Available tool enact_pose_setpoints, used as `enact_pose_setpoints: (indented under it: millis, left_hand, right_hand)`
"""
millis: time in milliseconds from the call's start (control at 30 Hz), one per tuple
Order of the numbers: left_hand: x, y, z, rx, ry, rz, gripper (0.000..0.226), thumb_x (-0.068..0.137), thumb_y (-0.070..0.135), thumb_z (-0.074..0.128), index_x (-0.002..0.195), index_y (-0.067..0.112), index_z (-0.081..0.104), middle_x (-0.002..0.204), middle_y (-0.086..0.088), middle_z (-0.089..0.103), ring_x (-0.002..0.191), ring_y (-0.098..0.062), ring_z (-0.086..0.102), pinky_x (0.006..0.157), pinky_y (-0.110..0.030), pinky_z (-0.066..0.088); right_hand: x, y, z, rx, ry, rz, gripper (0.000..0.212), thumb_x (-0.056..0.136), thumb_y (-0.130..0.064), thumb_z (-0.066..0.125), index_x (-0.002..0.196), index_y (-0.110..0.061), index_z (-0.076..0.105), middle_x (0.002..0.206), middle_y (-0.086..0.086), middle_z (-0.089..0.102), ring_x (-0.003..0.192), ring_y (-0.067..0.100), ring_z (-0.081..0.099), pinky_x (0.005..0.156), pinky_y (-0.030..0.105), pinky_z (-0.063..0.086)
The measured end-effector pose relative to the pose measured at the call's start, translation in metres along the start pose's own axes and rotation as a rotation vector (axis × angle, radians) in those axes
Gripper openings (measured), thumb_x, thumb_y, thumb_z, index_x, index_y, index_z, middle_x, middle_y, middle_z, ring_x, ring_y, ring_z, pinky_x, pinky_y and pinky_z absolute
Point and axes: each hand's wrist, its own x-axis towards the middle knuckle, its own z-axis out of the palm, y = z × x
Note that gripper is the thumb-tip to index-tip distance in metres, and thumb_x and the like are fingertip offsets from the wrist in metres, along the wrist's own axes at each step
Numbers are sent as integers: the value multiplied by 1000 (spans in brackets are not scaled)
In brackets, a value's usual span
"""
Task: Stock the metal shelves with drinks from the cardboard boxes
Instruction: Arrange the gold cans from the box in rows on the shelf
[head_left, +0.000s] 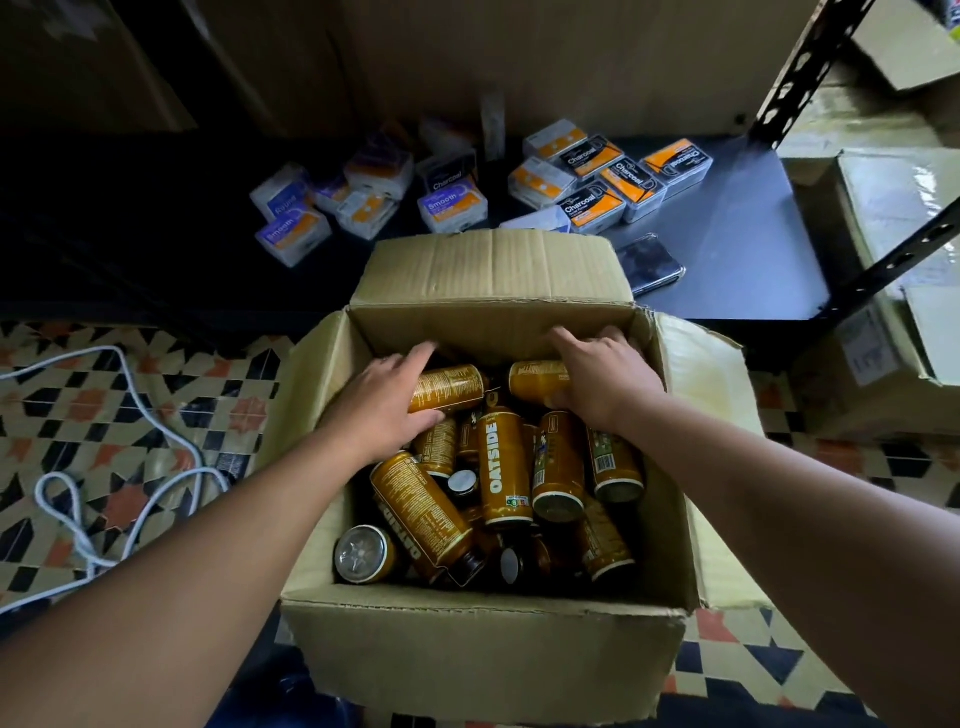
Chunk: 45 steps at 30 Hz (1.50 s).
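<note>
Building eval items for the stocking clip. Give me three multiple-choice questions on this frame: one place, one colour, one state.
1. Where does the phone lie?
A) inside the box
B) under the box
C) on the dark shelf behind the cardboard box

2. What colour are the cans in the box?
A) blue
B) golden brown
C) white

3. What is the left hand doing?
A) gripping a can inside the box
B) lying flat on the shelf
C) holding the phone

Answers:
1. C, the phone rests on the shelf surface just past the box's far flap.
2. B, every visible can body is golden brown.
3. A, its fingers and thumb curl round a can lying at the far left of the box.
</note>
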Motion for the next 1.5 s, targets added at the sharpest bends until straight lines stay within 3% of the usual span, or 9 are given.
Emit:
enact_pose_setpoints:
  millis: [400, 533, 700, 767, 867, 1067, 1200, 1333, 1500]
  left_hand:
    - [-7, 3, -11, -229, 28, -79, 73, 93, 44, 68, 153, 41, 26, 144, 6, 46, 107, -19, 59, 84, -38, 52]
    - [-16, 3, -28, -492, 41, -99, 70, 89, 39, 75, 148, 39, 38, 132, 3, 50, 104, -10, 60, 87, -33, 54]
    - [-40, 21, -61, -832, 98, -69, 57, 81, 45, 76, 132, 41, 51, 115, 17, 63, 101, 0, 66, 77, -17, 54]
    - [-48, 32, -75, -949, 103, -33, 63, 78, 52, 81, 132, 40, 53, 113, 17, 71, 105, 1, 67, 81, -19, 55]
    - [-56, 52, -96, -968, 78, 20, 63, 82, 43, 81, 138, 31, 54, 120, 13, 72, 112, -8, 68, 95, -33, 53]
    - [-70, 92, -150, -951, 174, 110, 53, 79, 35, 81, 125, 28, 57, 116, 13, 72, 110, -8, 68, 90, -30, 56]
    - [-80, 114, -200, -1004, 220, 169, 53, 79, 25, 77, 127, 27, 55, 116, 11, 72, 110, -9, 69, 86, -26, 58]
    - [-95, 139, -261, -1001, 272, 216, 56, 81, 27, 78, 131, 28, 55, 117, 7, 73, 112, -13, 68, 94, -37, 56]
    - [-115, 176, -342, -1090, 252, 228, 64, 73, 15, 83, 129, 30, 57, 114, 3, 74, 109, -16, 70, 94, -43, 56]
  right_hand:
    - [-7, 2, 13, 484, -37, 126, 81, 89, -35, 79, 156, -31, 34, 144, 6, 57, 125, 28, 57, 90, 32, 48]
    - [-31, -2, -1, 613, 11, 151, 73, 92, -49, 71, 155, -30, 39, 144, 0, 56, 122, 24, 59, 94, 35, 53]
    - [-66, -17, -28, 1078, 59, 187, 64, 89, -56, 68, 148, -42, 45, 128, -15, 60, 106, 9, 64, 76, 25, 56]
    - [-76, -22, -42, 1256, 84, 150, 57, 89, -52, 68, 143, -45, 49, 120, -19, 64, 101, 7, 67, 69, 20, 56]
    - [-85, -29, -63, 1387, 109, 70, 58, 88, -47, 71, 143, -41, 52, 122, -14, 70, 105, 7, 71, 79, 27, 60]
    - [-97, -42, -130, 1325, 124, -179, 48, 89, -22, 75, 134, -28, 59, 124, -2, 72, 118, 19, 68, 97, 47, 57]
    - [-105, -51, -187, 1239, 206, -287, 52, 87, -30, 81, 133, -33, 57, 126, -2, 70, 121, 21, 66, 96, 48, 57]
    - [-121, -62, -249, 1128, 303, -356, 58, 82, -49, 80, 133, -44, 52, 129, -8, 67, 123, 16, 64, 101, 45, 54]
    - [-155, -79, -335, 1023, 378, -359, 52, 82, -44, 82, 120, -59, 49, 123, -19, 68, 119, 6, 63, 100, 33, 53]
